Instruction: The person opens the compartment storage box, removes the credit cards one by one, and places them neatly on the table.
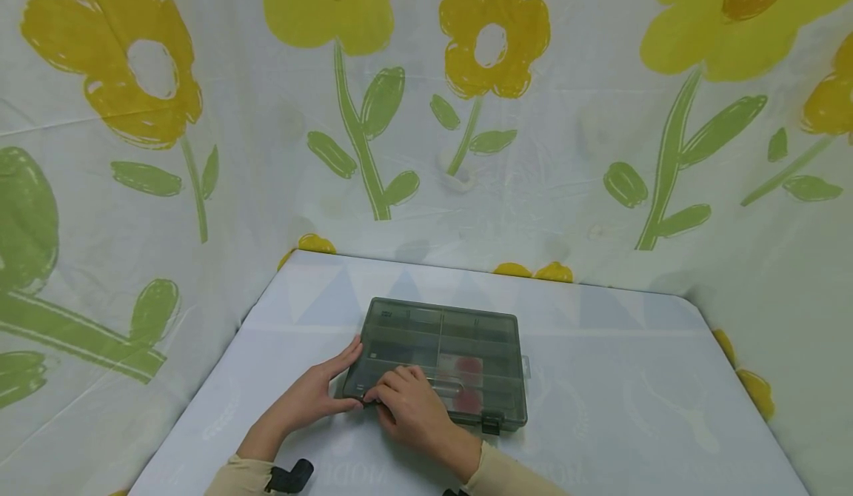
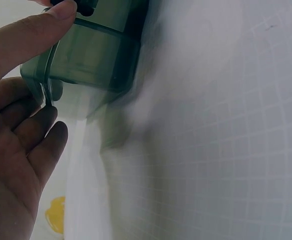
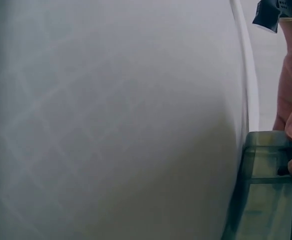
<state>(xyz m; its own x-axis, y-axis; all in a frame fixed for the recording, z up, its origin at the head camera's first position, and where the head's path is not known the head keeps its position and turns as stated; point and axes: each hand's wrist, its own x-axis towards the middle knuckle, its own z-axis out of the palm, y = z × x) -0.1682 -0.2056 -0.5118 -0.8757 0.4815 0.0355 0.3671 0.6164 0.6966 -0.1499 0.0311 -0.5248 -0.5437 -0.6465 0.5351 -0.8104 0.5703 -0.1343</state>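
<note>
Compartment box (image 1: 426,349) lay flat on the table (image 1: 620,392).
It looked rigid, probably light and smooth, likely brittle under flexing; opposite sides offered a sound hold. The left hand (image 1: 313,394) gripped its front-left part, thumb against the black latch (image 2: 88,8); the right hand (image 1: 415,409) reached across, fingers bent at that latch, though whether they pinched it could not be determined.

White backdrop (image 1: 560,200) — yellow flowers (image 1: 333,11), green stems (image 1: 364,148) — pale tabletop (image 1: 620,385).

White curtain (image 1: 546,148) round back and sides — chunky yellow flowers (image 1: 493,72), green leaves (image 1: 383,102). Pale tablecloth (image 1: 633,370) below, faint bluish triangles (image 1: 331,300) along far edge.
</note>
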